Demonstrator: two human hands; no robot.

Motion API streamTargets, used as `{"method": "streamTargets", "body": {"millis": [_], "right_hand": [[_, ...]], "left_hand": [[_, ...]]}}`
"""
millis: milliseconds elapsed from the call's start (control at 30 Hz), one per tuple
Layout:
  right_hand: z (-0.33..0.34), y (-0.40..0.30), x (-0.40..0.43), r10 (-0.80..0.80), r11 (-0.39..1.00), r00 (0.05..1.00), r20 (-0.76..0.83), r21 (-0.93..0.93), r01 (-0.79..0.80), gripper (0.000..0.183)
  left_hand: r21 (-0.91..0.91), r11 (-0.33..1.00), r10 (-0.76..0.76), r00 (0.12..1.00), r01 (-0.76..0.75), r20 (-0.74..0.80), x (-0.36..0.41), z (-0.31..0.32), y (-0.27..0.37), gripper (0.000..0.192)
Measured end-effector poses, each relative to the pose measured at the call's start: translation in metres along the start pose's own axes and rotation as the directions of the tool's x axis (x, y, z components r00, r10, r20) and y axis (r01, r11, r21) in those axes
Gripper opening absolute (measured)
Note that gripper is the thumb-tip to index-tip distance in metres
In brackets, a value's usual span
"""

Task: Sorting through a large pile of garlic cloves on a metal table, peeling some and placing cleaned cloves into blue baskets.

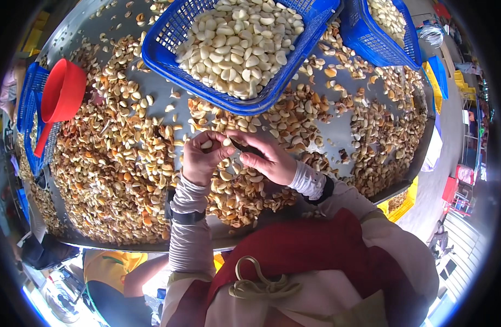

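Observation:
Between the thumb and finger of my left hand is a pale garlic clove. Another peeled clove rests in the curl of the same hand's fingers. My right hand grips a small dark-bladed knife, and its tip meets the clove at my left fingertips. Both hands are over the metal table, just in front of a blue plastic basket heaped with peeled garlic cloves. Loose cloves and brown skins lie beneath my hands.
A large pile of unpeeled cloves spreads over the left; more cloves cover the right. A second blue basket stands at the back right. A red plastic scoop lies on a blue basket at the left. Part of another person shows lower left.

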State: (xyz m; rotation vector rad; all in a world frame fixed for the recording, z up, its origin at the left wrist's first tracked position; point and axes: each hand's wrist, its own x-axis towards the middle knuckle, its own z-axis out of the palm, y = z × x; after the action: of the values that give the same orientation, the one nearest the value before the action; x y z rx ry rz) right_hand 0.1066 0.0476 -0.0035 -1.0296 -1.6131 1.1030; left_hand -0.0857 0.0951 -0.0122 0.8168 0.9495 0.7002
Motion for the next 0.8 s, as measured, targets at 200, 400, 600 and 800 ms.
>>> {"method": "streamTargets", "body": {"millis": [200,400,600,800], "right_hand": [[-0.01,-0.01,-0.012,0.553,0.551,0.8,0.234,0.617,-0.562,0.043],[0.0,0.004,-0.024,0.516,0.756,0.842,0.159,0.377,-0.535,0.044],[-0.04,0.021,-0.055,0.525,0.82,0.847,-0.085,0.318,-0.476,0.044],[-0.057,0.019,-0.056,0.548,0.833,0.811,-0.205,0.227,-0.505,0.047]], "left_hand": [[0.286,0.91,0.341,0.934,-0.3,-0.105,-0.014,0.043,0.026,0.02],[0.812,-0.184,0.813,0.379,-0.554,0.443,0.083,0.064,0.143,0.041],[0.717,0.524,0.849,0.22,-0.46,-0.48,0.06,0.005,0.06,0.014],[0.946,0.084,0.679,0.713,-0.314,0.176,0.05,0.065,-0.046,0.025]]}}
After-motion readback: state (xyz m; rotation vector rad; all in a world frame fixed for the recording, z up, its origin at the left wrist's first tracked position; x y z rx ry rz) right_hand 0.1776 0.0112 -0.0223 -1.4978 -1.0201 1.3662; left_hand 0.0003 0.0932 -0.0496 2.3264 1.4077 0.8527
